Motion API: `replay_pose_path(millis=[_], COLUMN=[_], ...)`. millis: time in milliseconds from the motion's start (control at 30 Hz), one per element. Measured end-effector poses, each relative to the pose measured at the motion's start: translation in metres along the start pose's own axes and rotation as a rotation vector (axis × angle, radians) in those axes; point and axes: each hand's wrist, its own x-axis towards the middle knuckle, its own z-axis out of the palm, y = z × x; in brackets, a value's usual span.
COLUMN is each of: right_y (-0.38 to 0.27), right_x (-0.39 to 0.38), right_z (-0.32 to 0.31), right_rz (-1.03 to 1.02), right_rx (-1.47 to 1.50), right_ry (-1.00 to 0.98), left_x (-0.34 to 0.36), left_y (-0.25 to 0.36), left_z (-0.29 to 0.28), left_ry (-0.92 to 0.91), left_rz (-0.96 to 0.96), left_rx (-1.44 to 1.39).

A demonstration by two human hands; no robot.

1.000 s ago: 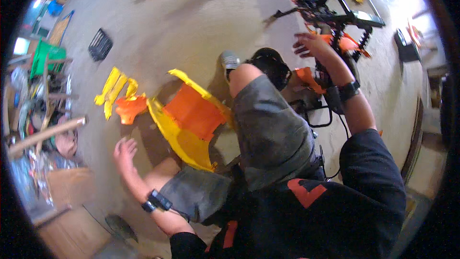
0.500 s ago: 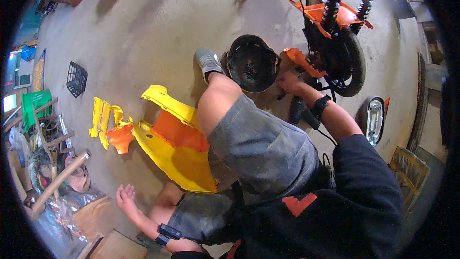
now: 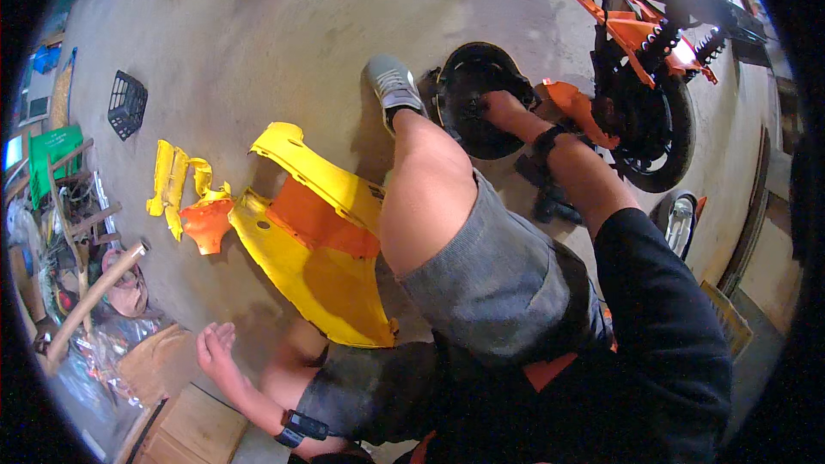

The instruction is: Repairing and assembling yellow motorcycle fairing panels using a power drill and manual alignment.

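Note:
My right hand (image 3: 500, 112) reaches down into a round black upturned-helmet-like bowl (image 3: 490, 142) on the floor. Its fingers are bent together over small dark pieces at the bottom, too small to name. At the lower left, my left hand (image 3: 216, 352) hangs above the floor beside my knee, its fingers stretched out and holding nothing. Between my legs and the loose parts lies a large yellow and orange body panel (image 3: 331, 292). A dark power tool (image 3: 554, 202) rests on the floor under my right forearm.
A partly stripped motorbike with a black rear wheel (image 3: 657, 133) stands at the right, an orange panel piece (image 3: 577, 110) next to it. Smaller yellow parts (image 3: 172, 180) and a black crate (image 3: 127, 105) lie left. A cardboard tube (image 3: 96, 301) leans among clutter.
My right hand has moved from beside the power tool up and into the black bowl. My left hand has hardly moved. The view has shifted slightly.

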Motion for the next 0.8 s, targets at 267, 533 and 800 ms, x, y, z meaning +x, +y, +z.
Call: replay_pose_path(millis=[267,533,800], right_y=[-0.009,-0.008,0.005], right_x=[0.017,0.002,-0.008], right_z=[0.052,0.021,0.036], right_rz=[0.136,0.227,0.178], right_rx=[-0.280,-0.303,-0.295], right_ry=[-0.060,-0.160,0.043], left_x=[-0.001,-0.002,-0.007], left_y=[-0.001,0.004,0.007], left_z=[-0.003,-0.002,0.000], left_ry=[0.006,0.002,-0.009], left_rz=[-0.023,-0.026,-0.036], left_rx=[-0.010,0.013,0.054])
